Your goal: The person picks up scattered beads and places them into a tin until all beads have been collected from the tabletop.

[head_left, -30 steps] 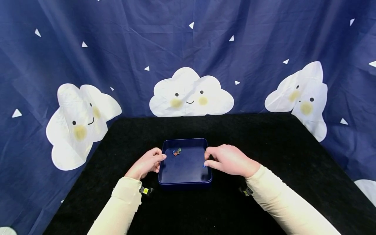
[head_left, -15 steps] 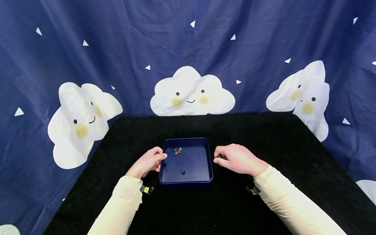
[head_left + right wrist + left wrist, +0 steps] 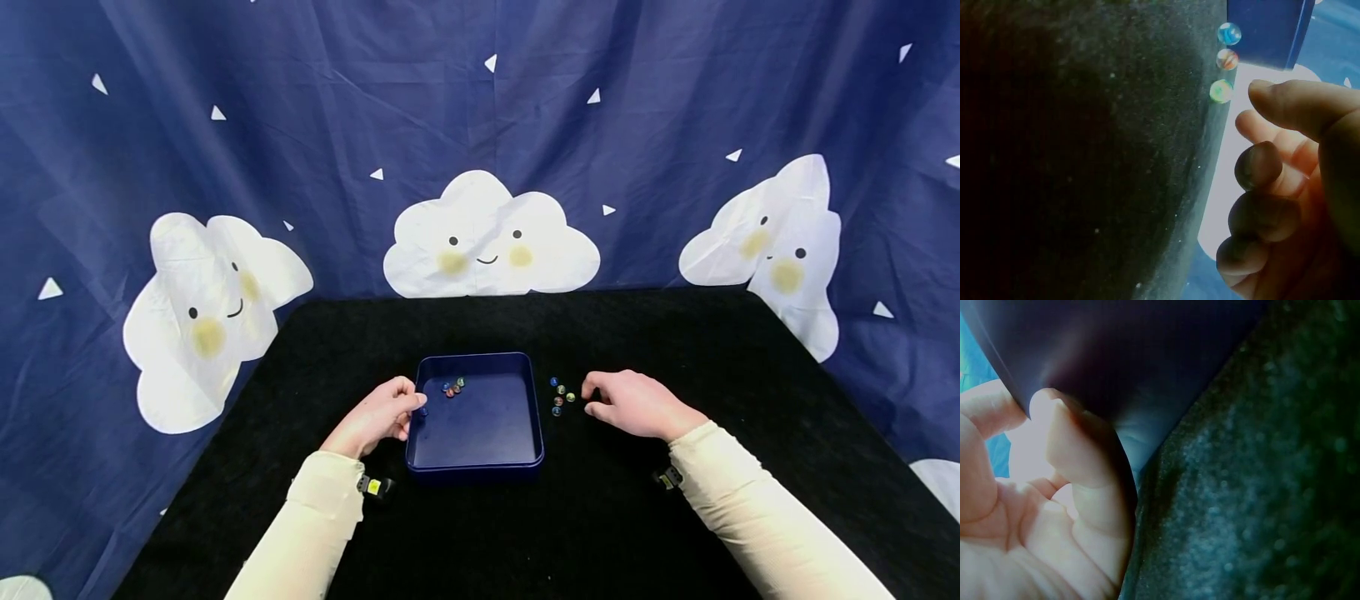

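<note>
A dark blue rectangular tin tray (image 3: 480,437) lies on the black cloth. My left hand (image 3: 378,418) pinches its left wall, thumb over the rim; the left wrist view shows the thumb (image 3: 1079,444) against the tray. Inside, a small cluster of glass marbles (image 3: 451,392) rests toward the far left, and one blue marble (image 3: 423,412) is by the left wall near my thumb. Right of the tray, several marbles (image 3: 558,402) lie on the cloth. Just beyond them is my right hand (image 3: 636,405), fingers loosely bent, thumb and forefinger apart, nothing between them.
A black cloth (image 3: 645,333) covers the table. Behind and at both sides hangs a blue curtain (image 3: 322,150) with white smiling clouds (image 3: 491,237). A small camera (image 3: 375,486) sits at my left wrist, another (image 3: 667,477) at the right.
My right hand let a blue marble go into the tray, and it rolled left to the wall. That hand withdrew rightward, uncovering the marbles on the cloth. My left hand stayed put.
</note>
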A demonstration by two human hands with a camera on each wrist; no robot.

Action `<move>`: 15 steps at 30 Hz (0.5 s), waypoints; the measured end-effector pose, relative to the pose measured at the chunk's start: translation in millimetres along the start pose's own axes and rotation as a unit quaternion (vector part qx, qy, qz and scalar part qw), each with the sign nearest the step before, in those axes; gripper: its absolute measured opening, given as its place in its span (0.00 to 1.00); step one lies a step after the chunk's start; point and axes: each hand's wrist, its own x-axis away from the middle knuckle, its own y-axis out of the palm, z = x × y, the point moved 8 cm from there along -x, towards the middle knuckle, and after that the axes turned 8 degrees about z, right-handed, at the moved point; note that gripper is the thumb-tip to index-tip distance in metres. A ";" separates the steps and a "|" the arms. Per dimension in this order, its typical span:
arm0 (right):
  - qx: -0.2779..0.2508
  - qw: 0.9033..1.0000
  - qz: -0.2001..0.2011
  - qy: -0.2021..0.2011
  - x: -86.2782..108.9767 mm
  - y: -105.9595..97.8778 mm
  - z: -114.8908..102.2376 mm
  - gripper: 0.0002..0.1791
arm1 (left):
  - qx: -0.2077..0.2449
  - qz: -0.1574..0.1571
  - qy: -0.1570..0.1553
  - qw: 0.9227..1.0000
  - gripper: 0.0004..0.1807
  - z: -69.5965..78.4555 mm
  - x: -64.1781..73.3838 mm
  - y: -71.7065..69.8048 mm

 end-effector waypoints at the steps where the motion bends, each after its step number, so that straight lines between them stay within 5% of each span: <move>1: 0.001 1.000 0.000 0.002 0.4 0.8 1.8 0.09 | 0.000 0.000 -0.001 1.000 0.12 -0.1 0.1 0.0; 15: -0.002 0.999 -0.038 0.004 -3.0 15.4 -2.2 0.17 | -0.004 0.003 -0.002 1.000 0.12 -0.4 -0.2 -0.1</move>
